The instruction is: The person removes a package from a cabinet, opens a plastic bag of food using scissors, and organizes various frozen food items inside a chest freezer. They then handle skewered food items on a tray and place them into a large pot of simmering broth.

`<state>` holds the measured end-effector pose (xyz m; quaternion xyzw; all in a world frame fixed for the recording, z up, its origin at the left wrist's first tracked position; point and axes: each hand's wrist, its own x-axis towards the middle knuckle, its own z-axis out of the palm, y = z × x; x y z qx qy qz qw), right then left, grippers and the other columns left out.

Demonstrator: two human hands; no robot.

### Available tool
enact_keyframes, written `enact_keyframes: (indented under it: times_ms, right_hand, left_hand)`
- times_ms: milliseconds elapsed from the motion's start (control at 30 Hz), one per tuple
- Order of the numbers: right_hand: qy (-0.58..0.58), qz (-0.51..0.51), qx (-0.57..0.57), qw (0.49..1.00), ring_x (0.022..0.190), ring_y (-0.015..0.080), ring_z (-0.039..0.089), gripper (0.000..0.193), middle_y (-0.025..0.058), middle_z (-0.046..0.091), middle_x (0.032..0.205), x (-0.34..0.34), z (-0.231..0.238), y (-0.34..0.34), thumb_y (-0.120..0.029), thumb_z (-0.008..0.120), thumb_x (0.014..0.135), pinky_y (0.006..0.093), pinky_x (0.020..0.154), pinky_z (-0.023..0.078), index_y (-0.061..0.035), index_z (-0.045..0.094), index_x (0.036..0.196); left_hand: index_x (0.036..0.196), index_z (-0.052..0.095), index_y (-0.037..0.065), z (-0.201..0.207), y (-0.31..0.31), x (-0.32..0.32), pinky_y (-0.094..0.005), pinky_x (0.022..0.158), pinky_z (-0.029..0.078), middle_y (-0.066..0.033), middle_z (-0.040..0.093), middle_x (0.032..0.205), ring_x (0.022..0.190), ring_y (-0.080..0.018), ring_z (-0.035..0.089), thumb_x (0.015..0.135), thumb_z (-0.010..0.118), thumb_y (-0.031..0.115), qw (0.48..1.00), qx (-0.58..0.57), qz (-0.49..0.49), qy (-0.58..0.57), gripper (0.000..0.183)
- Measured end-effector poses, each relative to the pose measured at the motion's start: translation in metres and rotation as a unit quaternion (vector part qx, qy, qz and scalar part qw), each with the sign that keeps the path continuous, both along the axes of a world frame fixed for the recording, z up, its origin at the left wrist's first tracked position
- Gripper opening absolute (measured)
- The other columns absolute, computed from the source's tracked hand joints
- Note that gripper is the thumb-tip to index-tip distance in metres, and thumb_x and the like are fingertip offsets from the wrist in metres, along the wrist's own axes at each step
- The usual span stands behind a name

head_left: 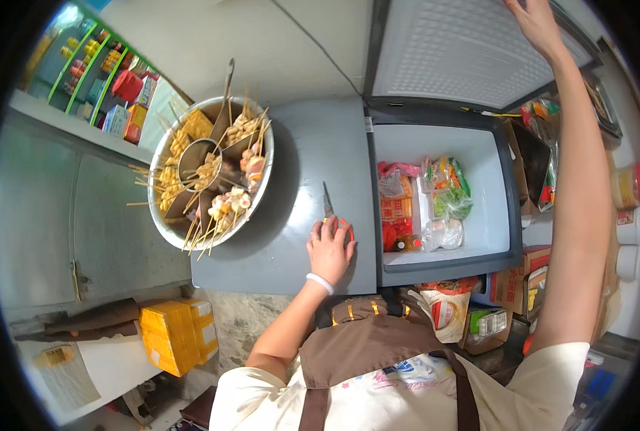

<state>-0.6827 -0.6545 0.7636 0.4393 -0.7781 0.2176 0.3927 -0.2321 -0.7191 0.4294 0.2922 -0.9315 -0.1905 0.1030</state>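
My left hand (330, 253) is over a pair of scissors (326, 201) with red-orange handles, lying on the grey closed half of the chest freezer top (291, 266). Its fingers curl onto the handles, and the blades point away from me. Stretched far up to the right, my right hand (537, 27) grips the edge of the raised freezer lid (456, 50); its fingertips are partly cut off by the picture's edge. Below that lid, the open freezer compartment (489, 194) holds bagged food, including a bag of greens (451, 204) and red packages (397, 210).
At the left of the freezer top stands a large round metal pot (257, 205) with dividers, full of skewered food, a ladle (226, 82) sticking up from it. Yellow boxes (169, 337) stand low at the left. Cartons (510, 287) and bags crowd the freezer's right and front.
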Motion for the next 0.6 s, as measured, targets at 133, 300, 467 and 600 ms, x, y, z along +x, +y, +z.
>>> enact_keyframes:
  times_ms: [133, 300, 467, 600]
  right_hand:
    - [-0.086, -0.065, 0.044, 0.993, 0.107, 0.0363, 0.051, 0.041, 0.0204, 0.055, 0.112, -0.009, 0.014, 0.007, -0.038, 0.051, 0.096, 0.0424, 0.093, 0.041, -0.0055, 0.052, 0.122]
    - [-0.076, -0.047, 0.049, 0.995, 0.111, 0.0360, 0.052, 0.053, 0.0216, 0.054, 0.117, 0.022, 0.007, 0.019, -0.043, 0.055, 0.093, 0.0407, 0.097, 0.041, 0.0003, 0.049, 0.124]
    - [-0.033, -0.082, 0.024, 0.996, 0.124, 0.0370, 0.042, 0.054, 0.0207, 0.048, 0.131, 0.050, -0.023, 0.039, -0.041, 0.057, 0.093, 0.0406, 0.105, 0.035, -0.0011, 0.048, 0.128]
    - [-0.113, -0.067, 0.005, 0.991, 0.129, 0.0351, 0.040, 0.055, 0.0210, 0.046, 0.135, 0.145, -0.049, 0.099, -0.042, 0.053, 0.094, 0.0413, 0.110, 0.030, -0.0021, 0.045, 0.132]
  left_hand:
    - [0.119, 0.058, 0.019, 0.000, -0.010, 0.009, -0.0576, 0.096, 0.036, -0.0113, 0.045, 0.135, 0.127, -0.0409, 0.036, 0.076, 0.072, 0.025, 1.000, 0.011, -0.005, -0.008, 0.046]
    - [0.118, 0.059, 0.018, -0.009, -0.018, 0.011, -0.0565, 0.099, 0.033, -0.0109, 0.046, 0.134, 0.125, -0.0416, 0.037, 0.074, 0.072, 0.025, 1.000, 0.023, -0.014, 0.003, 0.047]
    - [0.118, 0.059, 0.018, -0.008, -0.025, 0.012, -0.0571, 0.098, 0.033, -0.0124, 0.044, 0.135, 0.124, -0.0418, 0.036, 0.071, 0.074, 0.023, 1.000, -0.004, -0.019, -0.022, 0.050]
    - [0.119, 0.058, 0.018, -0.013, -0.030, 0.006, -0.0590, 0.096, 0.033, -0.0137, 0.042, 0.136, 0.125, -0.0426, 0.035, 0.070, 0.073, 0.023, 0.999, 0.000, -0.041, -0.025, 0.052]
